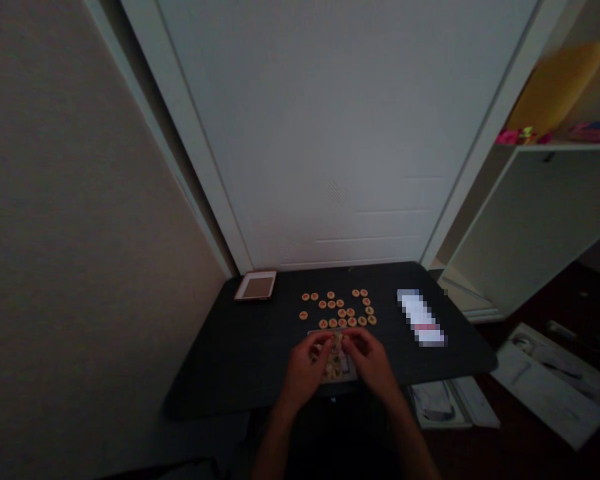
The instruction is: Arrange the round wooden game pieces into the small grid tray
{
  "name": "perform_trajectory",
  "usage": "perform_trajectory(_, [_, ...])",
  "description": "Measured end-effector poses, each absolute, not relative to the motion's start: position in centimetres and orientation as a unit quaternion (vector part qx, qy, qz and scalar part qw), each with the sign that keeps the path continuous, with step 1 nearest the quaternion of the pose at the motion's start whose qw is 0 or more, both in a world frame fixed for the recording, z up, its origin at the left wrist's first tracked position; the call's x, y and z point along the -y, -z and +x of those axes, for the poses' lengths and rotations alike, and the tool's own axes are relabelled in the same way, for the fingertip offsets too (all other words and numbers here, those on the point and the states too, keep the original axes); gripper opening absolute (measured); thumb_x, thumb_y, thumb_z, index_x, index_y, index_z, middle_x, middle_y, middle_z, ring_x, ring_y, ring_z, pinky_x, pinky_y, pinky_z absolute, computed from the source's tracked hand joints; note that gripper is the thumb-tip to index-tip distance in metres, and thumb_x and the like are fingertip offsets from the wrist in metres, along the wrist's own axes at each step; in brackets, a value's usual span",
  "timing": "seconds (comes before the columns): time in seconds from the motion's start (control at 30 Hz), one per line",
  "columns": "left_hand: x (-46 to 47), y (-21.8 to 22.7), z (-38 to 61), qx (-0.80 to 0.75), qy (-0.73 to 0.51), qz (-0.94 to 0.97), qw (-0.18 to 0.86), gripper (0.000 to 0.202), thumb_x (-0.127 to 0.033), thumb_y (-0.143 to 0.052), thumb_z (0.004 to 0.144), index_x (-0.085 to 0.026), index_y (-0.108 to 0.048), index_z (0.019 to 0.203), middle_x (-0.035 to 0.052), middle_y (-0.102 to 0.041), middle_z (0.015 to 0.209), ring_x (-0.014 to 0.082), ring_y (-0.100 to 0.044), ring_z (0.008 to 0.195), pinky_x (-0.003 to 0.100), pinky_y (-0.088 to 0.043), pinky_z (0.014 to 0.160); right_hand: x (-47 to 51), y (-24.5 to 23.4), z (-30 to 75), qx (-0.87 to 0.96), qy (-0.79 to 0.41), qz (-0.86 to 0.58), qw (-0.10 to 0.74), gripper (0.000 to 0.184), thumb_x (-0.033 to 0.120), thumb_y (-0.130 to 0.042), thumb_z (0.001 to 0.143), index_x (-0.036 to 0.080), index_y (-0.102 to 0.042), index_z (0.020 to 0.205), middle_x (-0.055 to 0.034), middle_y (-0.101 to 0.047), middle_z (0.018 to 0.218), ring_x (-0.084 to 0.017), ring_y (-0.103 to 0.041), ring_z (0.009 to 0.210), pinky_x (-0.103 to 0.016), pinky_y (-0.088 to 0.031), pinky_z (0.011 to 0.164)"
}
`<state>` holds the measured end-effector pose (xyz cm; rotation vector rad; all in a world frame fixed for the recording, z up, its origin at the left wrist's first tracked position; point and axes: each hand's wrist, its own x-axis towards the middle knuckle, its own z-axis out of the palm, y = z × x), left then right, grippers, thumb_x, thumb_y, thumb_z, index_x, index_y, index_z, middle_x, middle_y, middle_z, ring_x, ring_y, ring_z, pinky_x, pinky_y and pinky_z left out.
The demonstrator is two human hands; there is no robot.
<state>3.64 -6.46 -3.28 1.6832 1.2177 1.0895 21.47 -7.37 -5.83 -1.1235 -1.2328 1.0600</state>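
"Where are the small, round, tan discs with coloured markings (pixel 343 323)?"
"Some in the shallow pale tray (pixel 351 375) beneath the left hand (pixel 307 364) and right hand (pixel 372 364); others across the dark bench (pixel 240 360)."
"Holding any?"
"Fingers curl almost together; I can't tell."
"Handling?"
"Probably light, stiff; pinch opposite rims. Dim light, white panel (pixel 305 133) behind."

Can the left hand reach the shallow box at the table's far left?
Probably yes: nothing visible stands between the left hand and the shallow box on the table, though that hand is busy at the pieces.
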Motion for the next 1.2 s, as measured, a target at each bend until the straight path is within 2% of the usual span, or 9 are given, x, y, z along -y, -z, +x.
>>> perform_trajectory(0.13, [5.0,5.3,0.3,-0.522,-0.448,0.682,0.247,0.028,-0.040,-0.060,0.092,-0.022,-0.070,0.110,0.0093,-0.071,0.116,0.0265,-0.064,0.113,0.046,-0.049,0.104,6.2,6.5,23.3,0.488,-0.427,-0.510,0.565,0.043,0.061,-0.073,0.078,0.021,-0.069,0.094,-0.0062,-0.073,0.088,-0.025,-0.070,0.082,-0.037,-0.057,0.075])
perform_trajectory(0.23, [4.2,6.9,-1.4,-0.521,-0.435,0.703,0.210,0.030,-0.039,-0.058,0.093,-0.022,-0.068,0.116,0.0102,-0.067,0.123,0.0263,-0.061,0.120,0.048,-0.046,0.107,4.9,7.0,24.0,0.494,-0.421,-0.509,0.565,0.044,0.061,-0.074,0.077,0.020,-0.068,0.090,-0.0047,-0.072,0.084,-0.023,-0.069,0.077,-0.034,-0.056,0.070])
perform_trajectory(0.33, [4.2,7.7,-1.7,-0.510,-0.407,0.730,0.203,0.034,-0.038,-0.056,0.095,-0.023,-0.064,0.124,0.0102,-0.064,0.131,0.0257,-0.059,0.124,0.047,-0.045,0.109,3.9,7.6,23.9,0.503,-0.388,-0.526,0.566,0.044,0.062,-0.071,0.079,0.019,-0.069,0.089,-0.0046,-0.071,0.082,-0.022,-0.067,0.074,-0.033,-0.055,0.066])
perform_trajectory(0.43, [4.5,7.9,-1.4,-0.506,-0.373,0.755,0.189,0.036,-0.038,-0.055,0.096,-0.024,-0.062,0.128,0.0095,-0.064,0.134,0.0263,-0.058,0.126,0.049,-0.044,0.111,3.6,8.2,23.4,0.499,-0.335,-0.545,0.584,0.043,0.062,-0.067,0.083,0.020,-0.071,0.090,-0.0054,-0.073,0.083,-0.023,-0.068,0.077,-0.035,-0.055,0.071])
perform_trajectory(0.6, [4.6,7.9,-1.3,-0.512,-0.344,0.769,0.165,0.034,-0.037,-0.054,0.096,-0.024,-0.064,0.126,0.0092,-0.067,0.130,0.0269,-0.061,0.123,0.050,-0.045,0.110,3.9,8.6,23.2,0.517,-0.334,-0.531,0.582,0.040,0.058,-0.065,0.085,0.022,-0.074,0.101,-0.0081,-0.075,0.099,-0.026,-0.070,0.088,-0.040,-0.057,0.081])
perform_trajectory(0.73, [4.6,7.8,-1.3,-0.511,-0.334,0.776,0.159,0.032,-0.036,-0.054,0.095,-0.025,-0.066,0.123,0.0083,-0.069,0.128,0.0272,-0.062,0.122,0.050,-0.046,0.109,4.2,8.2,23.1,0.549,-0.320,-0.516,0.575,0.034,0.052,-0.065,0.087,0.023,-0.075,0.103,-0.0075,-0.074,0.101,-0.025,-0.069,0.093,-0.042,-0.056,0.088])
perform_trajectory(1.0, [4.6,8.1,-1.3,-0.519,-0.336,0.768,0.167,0.032,-0.038,-0.055,0.096,-0.026,-0.068,0.123,0.0071,-0.068,0.130,0.0260,-0.061,0.123,0.048,-0.045,0.109,4.6,7.9,23.0,0.591,-0.302,-0.508,0.549,0.030,0.048,-0.064,0.089,0.023,-0.077,0.099,-0.0063,-0.073,0.100,-0.021,-0.068,0.085,-0.034,-0.055,0.079])
perform_trajectory(1.2, [4.6,8.3,-1.3,-0.518,-0.344,0.766,0.163,0.033,-0.039,-0.056,0.096,-0.027,-0.068,0.124,0.0064,-0.068,0.130,0.0252,-0.063,0.122,0.046,-0.047,0.109,4.5,8.3,23.0,0.621,-0.273,-0.526,0.512,0.027,0.042,-0.064,0.090,0.024,-0.077,0.103,-0.0050,-0.076,0.101,-0.019,-0.066,0.076,-0.032,-0.052,0.072])
